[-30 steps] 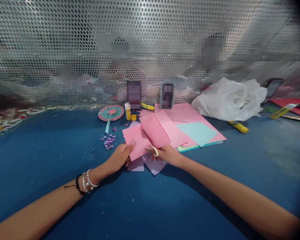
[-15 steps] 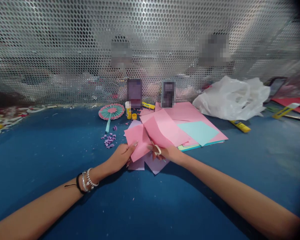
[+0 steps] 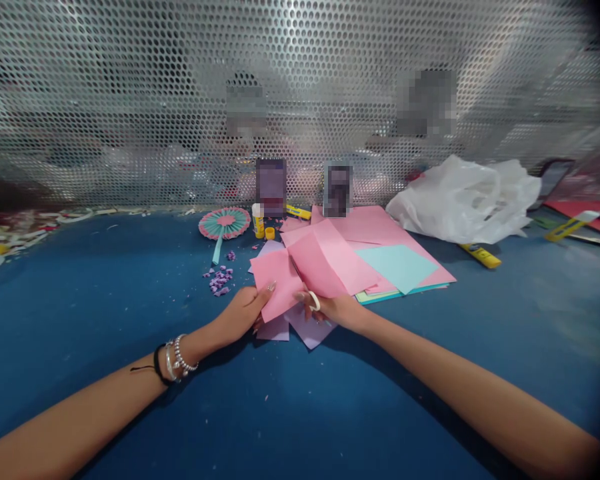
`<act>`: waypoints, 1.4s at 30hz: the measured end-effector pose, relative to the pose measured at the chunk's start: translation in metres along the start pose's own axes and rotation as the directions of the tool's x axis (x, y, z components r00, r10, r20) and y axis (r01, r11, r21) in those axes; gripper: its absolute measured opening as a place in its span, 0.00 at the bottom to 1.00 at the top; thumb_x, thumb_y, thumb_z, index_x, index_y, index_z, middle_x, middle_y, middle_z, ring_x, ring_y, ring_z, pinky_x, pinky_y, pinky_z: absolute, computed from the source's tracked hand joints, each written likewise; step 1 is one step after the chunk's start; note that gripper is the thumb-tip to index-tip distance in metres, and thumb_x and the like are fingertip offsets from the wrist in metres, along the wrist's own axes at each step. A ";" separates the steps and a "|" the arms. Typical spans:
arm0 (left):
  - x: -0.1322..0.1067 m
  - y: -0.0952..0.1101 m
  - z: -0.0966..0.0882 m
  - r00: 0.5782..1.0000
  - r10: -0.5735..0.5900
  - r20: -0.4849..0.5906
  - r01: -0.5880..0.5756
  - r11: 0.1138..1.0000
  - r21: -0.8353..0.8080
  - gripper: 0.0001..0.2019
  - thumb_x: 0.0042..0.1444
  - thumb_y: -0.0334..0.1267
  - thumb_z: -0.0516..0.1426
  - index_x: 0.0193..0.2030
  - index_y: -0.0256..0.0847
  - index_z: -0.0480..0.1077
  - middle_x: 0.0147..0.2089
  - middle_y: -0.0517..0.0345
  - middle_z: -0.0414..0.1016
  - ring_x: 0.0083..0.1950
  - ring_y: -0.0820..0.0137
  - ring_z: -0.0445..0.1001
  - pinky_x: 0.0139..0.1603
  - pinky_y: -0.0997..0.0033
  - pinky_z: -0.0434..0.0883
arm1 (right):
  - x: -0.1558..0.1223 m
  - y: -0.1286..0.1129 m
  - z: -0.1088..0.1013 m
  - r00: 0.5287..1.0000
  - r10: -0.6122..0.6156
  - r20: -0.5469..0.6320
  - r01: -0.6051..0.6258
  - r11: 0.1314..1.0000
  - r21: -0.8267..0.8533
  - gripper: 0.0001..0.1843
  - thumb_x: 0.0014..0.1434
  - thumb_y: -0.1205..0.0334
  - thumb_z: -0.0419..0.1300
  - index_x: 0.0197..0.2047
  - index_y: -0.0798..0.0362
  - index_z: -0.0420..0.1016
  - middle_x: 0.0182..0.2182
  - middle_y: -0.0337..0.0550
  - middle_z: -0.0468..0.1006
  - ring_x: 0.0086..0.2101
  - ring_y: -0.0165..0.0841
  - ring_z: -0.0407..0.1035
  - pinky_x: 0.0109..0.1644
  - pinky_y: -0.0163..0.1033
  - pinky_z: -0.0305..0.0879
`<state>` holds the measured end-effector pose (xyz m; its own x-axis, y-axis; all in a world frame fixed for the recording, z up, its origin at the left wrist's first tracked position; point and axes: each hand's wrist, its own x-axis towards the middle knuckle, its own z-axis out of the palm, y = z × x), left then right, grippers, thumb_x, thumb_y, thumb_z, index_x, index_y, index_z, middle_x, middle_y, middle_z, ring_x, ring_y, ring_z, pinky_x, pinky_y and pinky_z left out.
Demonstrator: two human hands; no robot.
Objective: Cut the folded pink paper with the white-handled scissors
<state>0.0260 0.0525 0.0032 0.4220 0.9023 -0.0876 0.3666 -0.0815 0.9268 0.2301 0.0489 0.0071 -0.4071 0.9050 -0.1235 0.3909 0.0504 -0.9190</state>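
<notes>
So both hands have edged in closer: left hand [image 3: 237, 313] pinches the pink sheet [image 3: 280, 280], right hand [image 3: 333, 308] grips small scissors [image 3: 307, 293] mid-cut, blades now deeper, above lilac scraps [image 3: 305, 328]. Paper stack [image 3: 405, 267] behind on the bench [image 3: 105, 280].

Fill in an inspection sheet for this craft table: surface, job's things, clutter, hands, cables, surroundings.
Surface: blue table top, dusted with small paper specks.
Job's things: pink paper sheet, partly cut; white-handled scissors; lilac paper pieces beneath.
Clutter: stack of pink and light-blue sheets; pleated pink-and-teal paper fan; yellow glue bottle with its cap off beside it; purple paper scraps; crumpled white plastic bag; yellow glue stick.
Hands: left hand pinches the sheet's near edge; right hand grips the scissors in the cut.
Cables: nothing seen.
Surroundings: perforated metal screen behind the table; people blurred beyond it.
</notes>
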 end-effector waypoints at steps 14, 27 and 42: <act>0.000 -0.002 -0.001 1.000 0.024 -0.002 -0.024 0.999 0.045 0.31 0.62 0.51 0.43 0.12 0.36 0.61 0.10 0.61 0.60 0.13 0.79 0.60 0.15 0.80 0.56 | 0.001 0.002 0.002 1.000 0.004 -0.022 -0.003 1.000 0.017 0.21 0.55 0.44 0.54 0.24 0.54 0.70 0.14 0.34 0.65 0.17 0.24 0.59 0.23 0.32 0.57; 0.008 -0.009 -0.005 0.996 -0.088 0.030 0.093 0.959 -0.268 0.26 0.58 0.53 0.47 0.16 0.37 0.60 0.10 0.66 0.55 0.11 0.81 0.52 0.12 0.80 0.51 | 0.000 0.003 0.001 1.000 -0.002 -0.012 0.003 0.998 0.069 0.23 0.54 0.43 0.54 0.23 0.55 0.70 0.16 0.35 0.66 0.18 0.24 0.59 0.24 0.32 0.58; 0.000 -0.005 0.000 0.999 0.047 -0.020 -0.043 0.985 0.165 0.31 0.61 0.53 0.42 0.14 0.36 0.62 0.11 0.59 0.61 0.15 0.77 0.62 0.16 0.80 0.57 | -0.001 -0.003 0.001 0.995 0.096 -0.036 -0.096 0.995 0.008 0.21 0.53 0.46 0.55 0.20 0.55 0.71 0.14 0.36 0.66 0.18 0.25 0.60 0.24 0.32 0.57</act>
<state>0.0242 0.0527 -0.0013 0.4224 0.9056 -0.0371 0.4799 -0.1888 0.8568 0.2288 0.0479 0.0096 -0.3375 0.9204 -0.1976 0.4216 -0.0399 -0.9059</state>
